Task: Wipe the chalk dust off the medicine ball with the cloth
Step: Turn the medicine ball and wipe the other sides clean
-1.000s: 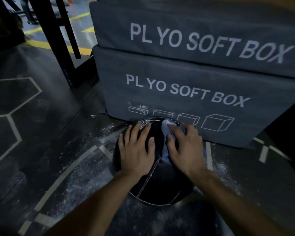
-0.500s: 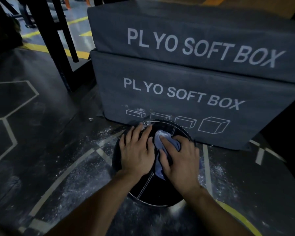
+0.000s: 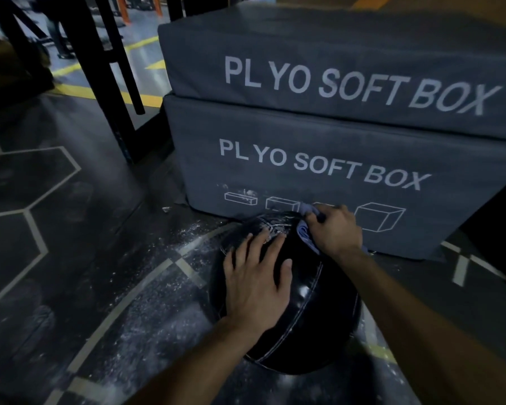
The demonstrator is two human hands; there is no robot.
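Note:
A black medicine ball [image 3: 310, 325] with white stitched seams sits on the dark floor against a grey plyo box. White chalk dust clings to its far top, near the seam junction. My left hand [image 3: 254, 282] lies flat on the ball's top left, fingers spread and straight. My right hand [image 3: 335, 229] grips a bunched pale blue cloth [image 3: 306, 233] and presses it on the ball's far upper right side. Most of the cloth is hidden under that hand.
Two stacked grey boxes [image 3: 319, 159] printed "PLYO SOFT BOX" stand right behind the ball. Chalk dust [image 3: 158, 311] is scattered on the floor to the left and front. Black rack legs [image 3: 108, 92] rise at the back left.
My right hand has carried the cloth from the ball's top middle to its far upper right edge. My left hand has slid slightly toward me on the ball.

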